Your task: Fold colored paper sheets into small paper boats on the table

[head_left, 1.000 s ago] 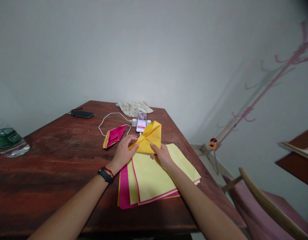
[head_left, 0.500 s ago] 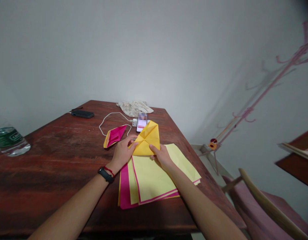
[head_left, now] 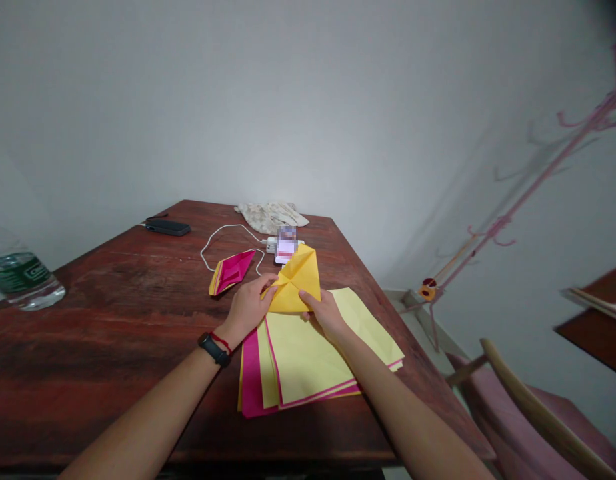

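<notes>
Between my hands is a folded sheet of yellow paper (head_left: 301,277), with creases meeting near its middle and one corner pointing up and away. My left hand (head_left: 249,303) pinches its left corner between thumb and fingers. On the lower right edge, my right hand (head_left: 325,312) grips with the thumb on top and fingers underneath. Below lies a stack of pale yellow and magenta paper sheets (head_left: 308,363), partly covered by my right forearm. A folded magenta and yellow paper piece (head_left: 233,272) rests on the table to the left of the held paper.
Behind the paper are a phone (head_left: 286,250), a white charger with a cable (head_left: 271,245) and a crumpled cloth (head_left: 272,217). A water bottle (head_left: 25,273) stands at the left, and a black device (head_left: 167,227) lies farther back. A chair (head_left: 533,413) is at the right of the wooden table (head_left: 113,320).
My left fingers have shifted slightly on the left corner of the yellow paper, and its upper folds look a little flatter. The whole view has moved slightly.
</notes>
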`<control>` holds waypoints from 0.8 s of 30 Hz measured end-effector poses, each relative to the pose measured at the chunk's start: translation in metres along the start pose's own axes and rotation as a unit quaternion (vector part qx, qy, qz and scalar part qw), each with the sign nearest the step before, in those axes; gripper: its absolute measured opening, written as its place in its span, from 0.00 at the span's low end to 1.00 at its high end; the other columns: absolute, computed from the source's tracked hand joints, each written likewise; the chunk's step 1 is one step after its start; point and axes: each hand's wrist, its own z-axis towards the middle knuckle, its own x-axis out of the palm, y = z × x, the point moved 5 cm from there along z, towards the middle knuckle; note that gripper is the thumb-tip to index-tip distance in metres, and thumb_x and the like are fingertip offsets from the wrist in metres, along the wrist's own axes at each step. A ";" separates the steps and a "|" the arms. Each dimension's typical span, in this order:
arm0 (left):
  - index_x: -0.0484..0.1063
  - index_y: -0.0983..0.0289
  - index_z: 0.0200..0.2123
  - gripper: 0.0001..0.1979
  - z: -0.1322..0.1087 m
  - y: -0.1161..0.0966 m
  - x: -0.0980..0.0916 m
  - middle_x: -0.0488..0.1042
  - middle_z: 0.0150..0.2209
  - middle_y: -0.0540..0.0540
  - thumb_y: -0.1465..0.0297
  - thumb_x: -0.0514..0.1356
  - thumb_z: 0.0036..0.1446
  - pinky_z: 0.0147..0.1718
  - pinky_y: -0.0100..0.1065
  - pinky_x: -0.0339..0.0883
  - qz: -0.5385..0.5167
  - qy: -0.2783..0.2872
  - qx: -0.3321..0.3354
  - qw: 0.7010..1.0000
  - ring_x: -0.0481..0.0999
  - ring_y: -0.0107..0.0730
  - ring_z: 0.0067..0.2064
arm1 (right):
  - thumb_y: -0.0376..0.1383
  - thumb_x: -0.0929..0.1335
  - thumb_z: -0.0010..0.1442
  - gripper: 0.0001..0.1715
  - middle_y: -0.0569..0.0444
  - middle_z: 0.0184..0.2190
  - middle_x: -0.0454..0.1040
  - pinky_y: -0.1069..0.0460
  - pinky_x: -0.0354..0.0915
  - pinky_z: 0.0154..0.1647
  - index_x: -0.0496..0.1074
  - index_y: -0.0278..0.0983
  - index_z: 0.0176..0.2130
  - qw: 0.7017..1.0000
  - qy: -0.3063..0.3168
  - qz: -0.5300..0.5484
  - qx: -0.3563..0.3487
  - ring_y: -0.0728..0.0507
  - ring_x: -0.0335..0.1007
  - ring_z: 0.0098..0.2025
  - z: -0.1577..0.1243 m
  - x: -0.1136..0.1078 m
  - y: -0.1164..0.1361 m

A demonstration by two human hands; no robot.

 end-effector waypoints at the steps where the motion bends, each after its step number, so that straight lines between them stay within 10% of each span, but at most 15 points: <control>1: 0.74 0.58 0.49 0.12 0.000 -0.001 0.000 0.81 0.44 0.56 0.68 0.58 0.62 0.41 0.37 0.71 0.000 0.003 0.003 1.000 0.80 0.42 0.43 | 0.47 0.76 0.49 0.22 0.53 0.23 0.74 0.56 0.60 0.14 0.74 0.33 0.34 1.000 0.000 0.000 0.002 0.52 0.62 0.16 0.000 0.000 0.000; 24: 0.66 0.60 0.61 0.24 0.000 0.008 0.008 0.73 0.59 0.59 0.72 0.58 0.61 0.57 0.47 0.67 0.018 0.027 -0.018 0.999 0.74 0.46 0.58 | 0.47 0.76 0.51 0.22 0.53 0.24 0.75 0.56 0.59 0.13 0.73 0.32 0.35 1.000 0.015 -0.005 0.001 0.53 0.62 0.16 0.001 -0.001 -0.002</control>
